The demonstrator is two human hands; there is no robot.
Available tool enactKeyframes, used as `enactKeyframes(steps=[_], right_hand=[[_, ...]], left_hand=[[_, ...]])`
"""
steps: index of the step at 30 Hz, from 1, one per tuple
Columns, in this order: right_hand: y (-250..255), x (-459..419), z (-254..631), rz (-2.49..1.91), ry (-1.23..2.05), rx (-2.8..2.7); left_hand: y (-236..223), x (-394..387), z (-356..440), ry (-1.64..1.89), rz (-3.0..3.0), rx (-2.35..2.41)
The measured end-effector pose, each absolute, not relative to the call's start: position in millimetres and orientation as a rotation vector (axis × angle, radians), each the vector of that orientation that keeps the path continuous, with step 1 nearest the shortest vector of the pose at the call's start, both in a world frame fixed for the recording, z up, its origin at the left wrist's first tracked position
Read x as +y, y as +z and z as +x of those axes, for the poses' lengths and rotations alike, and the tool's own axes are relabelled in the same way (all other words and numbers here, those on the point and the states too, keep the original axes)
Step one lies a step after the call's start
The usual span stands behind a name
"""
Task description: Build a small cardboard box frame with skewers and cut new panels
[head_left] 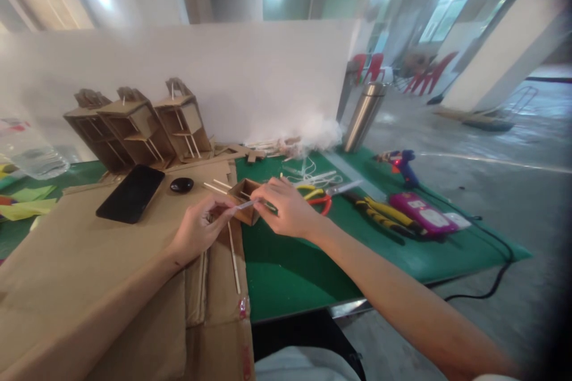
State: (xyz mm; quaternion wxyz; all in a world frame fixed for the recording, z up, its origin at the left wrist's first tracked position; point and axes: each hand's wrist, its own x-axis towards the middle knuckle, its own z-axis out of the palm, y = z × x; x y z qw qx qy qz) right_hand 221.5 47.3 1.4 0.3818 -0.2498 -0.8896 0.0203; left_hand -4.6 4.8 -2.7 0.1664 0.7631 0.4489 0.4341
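My left hand (pixel 203 226) and my right hand (pixel 286 208) meet near the front middle, fingers pinched. Between their fingertips runs a short, pale, narrow strip (pixel 245 205); its material is too blurred to tell. Right behind it stands a small open cardboard box (pixel 247 187), partly hidden by my right hand. Thin wooden sticks (pixel 215 188) jut out on the box's left side. Another thin stick (pixel 234 259) lies on the cardboard sheet (pixel 147 274) beneath my left hand.
Three cardboard models (pixel 179 122) stand at the back left. A phone (pixel 131 193) and black mouse (pixel 182 184) lie on the cardboard. To the right are scissors (pixel 324 197), pliers (pixel 384 214), a magenta device (pixel 420 212), a glue gun (pixel 403 166) with a cord, and a steel flask (pixel 364 117).
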Motion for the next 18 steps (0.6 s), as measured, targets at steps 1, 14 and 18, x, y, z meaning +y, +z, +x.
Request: enactKeyframes(steps=[1, 14, 18], right_hand=[[1.2, 46.6, 221.5, -0.651, 0.053, -2.264], [1.6, 49.6, 217.0, -0.578, -0.077, -2.285], [0.3, 49.4, 217.7, -0.561, -0.1, -2.29]], left_hand=[[-3.0, 4.9, -5.0, 1.228, 2.19, 1.29], [-1.6, 2.8, -5.0, 1.103, 2.556, 1.319], [2.8, 2.4, -5.5, 0.983, 2.975, 1.34]])
